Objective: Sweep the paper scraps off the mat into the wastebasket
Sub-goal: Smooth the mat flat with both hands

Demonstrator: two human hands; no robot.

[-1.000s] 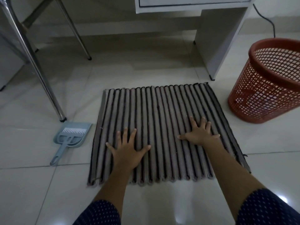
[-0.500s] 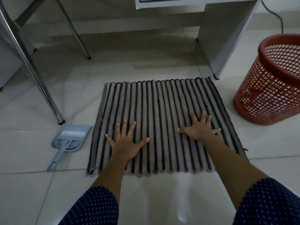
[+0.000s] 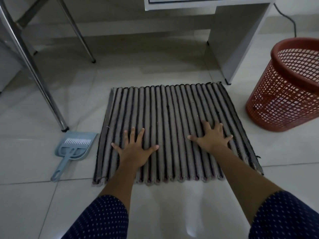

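A ribbed mat point(image 3: 172, 111) with grey and black stripes lies flat on the tiled floor. My left hand point(image 3: 134, 150) rests palm down on its near left part, fingers spread, holding nothing. My right hand point(image 3: 211, 138) lies flat on the near right part, fingers also spread. An orange mesh wastebasket point(image 3: 284, 94) stands upright on the floor just right of the mat. A small blue dustpan point(image 3: 66, 152) with a brush laid in it sits on the floor left of the mat. I see no paper scraps on the mat.
A white desk leg panel point(image 3: 234, 40) stands behind the mat's far right corner, close to the wastebasket. Metal chair legs point(image 3: 39, 87) reach the floor at the left, one foot just behind the dustpan. A dark cable point(image 3: 291, 23) runs along the back wall.
Both hands have stayed flat on the mat in the same spots. The camera has tilted and shifted slightly, so the wastebasket sits further right in the frame.
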